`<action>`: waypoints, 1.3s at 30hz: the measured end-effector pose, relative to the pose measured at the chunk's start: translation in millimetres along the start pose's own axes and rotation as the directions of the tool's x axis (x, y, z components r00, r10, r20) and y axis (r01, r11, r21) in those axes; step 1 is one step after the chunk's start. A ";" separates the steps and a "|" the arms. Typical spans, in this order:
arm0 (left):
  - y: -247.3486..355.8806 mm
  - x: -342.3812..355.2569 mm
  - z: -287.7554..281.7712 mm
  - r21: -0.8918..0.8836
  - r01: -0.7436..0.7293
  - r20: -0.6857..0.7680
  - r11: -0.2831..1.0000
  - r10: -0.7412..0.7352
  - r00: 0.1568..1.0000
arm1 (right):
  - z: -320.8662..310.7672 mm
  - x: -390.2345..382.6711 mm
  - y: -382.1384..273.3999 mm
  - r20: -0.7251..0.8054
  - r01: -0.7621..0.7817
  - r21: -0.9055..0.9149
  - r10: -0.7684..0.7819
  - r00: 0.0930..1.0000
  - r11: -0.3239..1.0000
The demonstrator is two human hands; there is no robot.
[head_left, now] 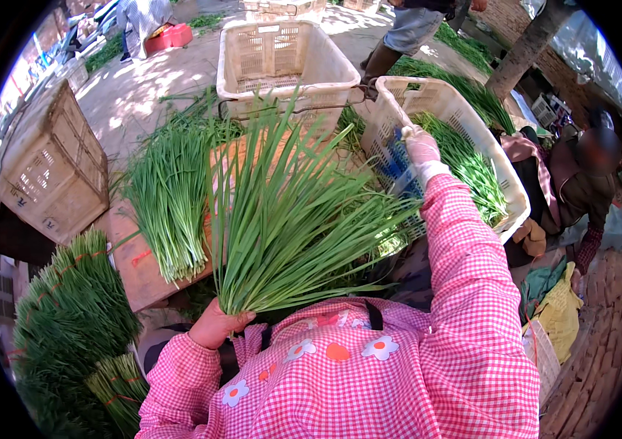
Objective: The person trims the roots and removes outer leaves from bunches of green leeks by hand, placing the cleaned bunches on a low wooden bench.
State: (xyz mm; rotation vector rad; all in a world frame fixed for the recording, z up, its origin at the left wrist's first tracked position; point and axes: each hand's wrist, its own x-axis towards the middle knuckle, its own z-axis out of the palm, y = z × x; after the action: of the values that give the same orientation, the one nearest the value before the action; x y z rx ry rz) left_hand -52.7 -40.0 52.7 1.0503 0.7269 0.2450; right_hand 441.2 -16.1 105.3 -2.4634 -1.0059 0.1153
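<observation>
1. Grips, in the closed left hand (222, 326), a bundle of long green leaves (271, 234) by its gathered lower end, close in front of the body, with blades fanning up and out above the counter (139, 276).
2. Should handle as light for its bulk: springy near the base, soft and floppy toward the tips, probably easy to crease or bruise, and apt to slip blade over blade in a loose hold. Best taken at the narrow base, around all the stalks at once; offers little purchase at the splayed ends.
3. Shows narrow, flat, ribbon-like blades, many arching to the right.
4. Includes, at the left, dark, brushlike tied bundles (69, 314), cinched with thin red bands.
5. Bears, on the flat reddish counter, a neater sheaf (172, 197) with pale stalk ends toward the body.
6. Extends the right hand (424, 148), in a pale covering, to the right-hand crate (517, 214); cannot tell whether closed on the rim or merely resting there. Contains loose greens (472, 164) inside slotted, off-white plastic walls.
7. Features, farther off, a grimy tilted crate (55, 168) and a rectangular middle crate (289, 93), both rigid and perforated.
</observation>
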 end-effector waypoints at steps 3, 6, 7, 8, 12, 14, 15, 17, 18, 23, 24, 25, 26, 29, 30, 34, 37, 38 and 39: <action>-1.4 3.2 -2.2 -0.048 -0.027 -0.018 0.998 0.027 0.999 | -21.6 -8.3 38.0 0.233 -0.063 0.409 -0.037 0.972 0.910; -6.6 3.5 -7.3 -0.099 -0.038 -0.033 0.994 0.035 0.999 | -55.3 -58.8 0.1 0.475 -0.126 0.500 -0.150 0.867 0.857; -7.8 3.5 -9.0 -0.109 -0.037 -0.043 0.993 0.032 0.999 | -59.9 -72.0 -9.7 0.491 -0.088 0.490 -0.191 0.850 0.868; -8.1 3.7 -9.9 -0.117 -0.035 -0.049 0.992 0.030 0.998 | -64.1 -85.4 -19.7 0.504 -0.050 0.480 -0.228 0.833 0.876; -5.6 6.5 -6.4 -0.070 -0.027 -0.052 0.997 0.023 0.998 | -52.2 -127.2 -43.8 0.340 0.460 0.181 -0.494 0.800 0.869; -2.1 7.5 -0.5 -0.020 -0.024 -0.068 1.000 0.023 0.997 | -35.7 -136.2 -46.9 0.448 0.505 -0.042 -0.436 0.781 0.862; -3.1 7.8 -1.7 -0.041 -0.017 -0.040 0.999 0.015 0.999 | -33.6 -138.4 -50.7 0.588 0.485 -0.214 -0.285 0.757 0.848; -7.0 8.2 -6.4 -0.085 0.001 0.013 0.996 0.000 1.000 | -18.4 -134.9 -33.8 0.417 0.462 -0.131 -0.374 0.828 0.877; -8.0 8.0 -3.9 -0.077 -0.001 0.017 0.997 0.002 1.000 | -7.9 -126.9 -20.0 0.324 0.419 -0.024 -0.390 0.862 0.908; -9.3 4.1 2.1 -0.100 -0.011 0.006 0.995 0.012 1.000 | -8.8 -68.8 35.7 0.029 0.088 -0.055 -0.086 0.996 0.995; -8.1 3.7 1.7 -0.120 -0.004 0.009 0.993 0.005 1.000 | -10.8 -62.5 52.8 0.083 0.067 0.089 -0.075 0.994 0.994; -7.1 3.0 0.9 -0.141 0.003 0.012 0.990 -0.002 1.000 | -13.1 -59.4 65.7 0.137 0.038 0.229 -0.071 0.988 0.973; -6.1 2.8 0.5 -0.160 0.011 0.016 0.987 -0.008 1.000 | -13.4 -56.9 77.9 0.188 0.000 0.363 -0.074 0.979 0.932; -7.7 1.3 -2.3 -0.195 0.015 0.007 0.981 -0.013 1.000 | -35.2 -79.2 51.9 0.369 0.184 0.407 -0.345 0.863 0.895; -7.7 0.9 -1.5 -0.182 0.011 -0.009 0.983 -0.013 1.000 | -40.2 -86.9 38.1 0.417 0.186 0.393 -0.355 0.837 0.900; -7.4 3.1 -3.0 -0.162 0.009 -0.013 0.987 -0.011 1.000 | -63.2 -123.0 20.2 0.601 -0.109 0.449 -0.209 0.772 0.887; -8.3 2.4 -3.5 -0.177 0.011 -0.003 0.984 -0.012 1.000 | -45.1 -138.3 21.6 0.611 0.196 0.270 -0.325 0.722 0.943; -8.3 2.1 -3.4 -0.184 0.012 0.000 0.983 -0.012 1.000 | -39.7 -142.4 22.4 0.606 0.354 0.035 -0.301 0.736 0.935; -7.2 2.2 -2.3 -0.192 0.013 0.009 0.981 -0.011 1.000 | -45.3 -149.0 10.4 0.651 0.335 -0.105 -0.189 0.735 0.936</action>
State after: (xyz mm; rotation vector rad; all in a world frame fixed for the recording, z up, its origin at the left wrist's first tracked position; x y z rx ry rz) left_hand -53.6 -40.9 44.9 0.8626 0.6878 0.2943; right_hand 350.8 -141.7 125.9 -2.4772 -1.7250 0.8364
